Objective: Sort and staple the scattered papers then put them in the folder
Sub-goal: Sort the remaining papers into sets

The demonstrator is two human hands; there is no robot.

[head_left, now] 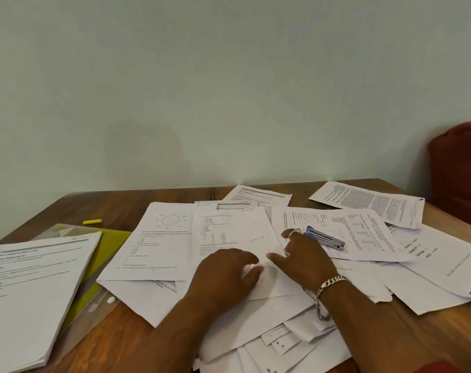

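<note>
Nearest, overlapping printed sheets [269,327] spill toward the table's front edge. On them rest the left hand [223,275] and the right hand [307,259], both palm down with fingers loosely spread on the top sheet, gripping nothing. At left a sorted paper stack [32,286] lies on a yellow-green folder [108,249]. Just beyond the right hand a stapler [326,237] lies on the papers. Farther back, a yellow highlighter [92,221] sits on the wooden table [108,208].
</note>
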